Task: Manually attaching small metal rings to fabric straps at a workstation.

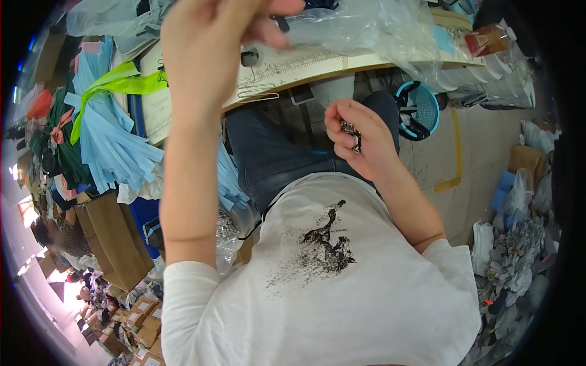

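Observation:
My left hand [223, 27] reaches over the worktable at the top of the head view, partly cut off by the edge. Its visible fingers are apart, slightly blurred, and I see nothing held in them. Beneath it, a small dark item [249, 58] and bent wire pieces [259, 91] lie by the table's near edge. My right hand [369, 137] hovers above my lap, its fingers curled around small shiny dark metal pieces [351, 135]. Their exact kind is hidden by the fingers.
The worktable [317, 73] carries crumpled clear plastic [372, 30]. Light blue strips [113, 134] and a neon yellow strip [101, 91] hang at left. A blue basket [421, 110] stands right of my knee. Paper bags [116, 238] and a grey scrap pile [513, 262] flank me.

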A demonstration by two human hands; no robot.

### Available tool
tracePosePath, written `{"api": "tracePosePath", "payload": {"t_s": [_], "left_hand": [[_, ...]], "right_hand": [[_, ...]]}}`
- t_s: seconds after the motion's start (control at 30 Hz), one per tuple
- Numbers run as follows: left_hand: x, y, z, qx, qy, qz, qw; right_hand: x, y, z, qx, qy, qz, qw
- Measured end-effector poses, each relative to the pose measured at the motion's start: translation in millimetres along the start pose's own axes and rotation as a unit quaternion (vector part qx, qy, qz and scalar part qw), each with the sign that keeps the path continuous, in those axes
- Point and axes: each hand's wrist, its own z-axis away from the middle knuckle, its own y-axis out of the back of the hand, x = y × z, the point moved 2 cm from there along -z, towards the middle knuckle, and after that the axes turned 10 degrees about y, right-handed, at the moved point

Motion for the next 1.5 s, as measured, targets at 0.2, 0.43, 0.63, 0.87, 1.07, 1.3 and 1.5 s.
{"api": "tracePosePath", "payload": {"t_s": [0.2, 0.43, 0.63, 0.87, 1.07, 1.3, 1.5], "left_hand": [[-2.2, 71.0, -34.4, 0.067, -0.002, -0.043, 0.997], [-120.3, 121.4, 14.7, 0.114, 0.073, -0.493, 0.859], [-131.7, 114.4, 6.7, 0.086, -0.023, -0.576, 0.813], [-126.9, 119.7, 6.2, 0.221, -0.089, -0.35, 0.906], [-101.9, 115.6, 18.7, 0.247, 0.033, 0.197, 0.948], [-73.9, 27.6, 101.3, 0.047, 0.163, 0.348, 0.922], [-81.7, -27.0, 128.6, 0.011, 0.226, 0.408, 0.885]], "right_hand": [[7.9, 3.9, 8.9, -0.028, -0.067, -0.048, 0.996], [17.9, 9.0, 9.5, -0.016, -0.098, 0.018, 0.995], [21.7, 2.6, 3.4, -0.043, -0.084, 0.042, 0.995], [23.2, 3.2, 8.4, -0.018, -0.084, 0.029, 0.996], [15.5, 10.0, 6.5, -0.033, -0.074, -0.007, 0.997], [7.8, 13.3, 2.7, -0.076, -0.043, -0.051, 0.995], [8.0, 10.7, 0.8, -0.095, -0.021, -0.063, 0.993]]}}
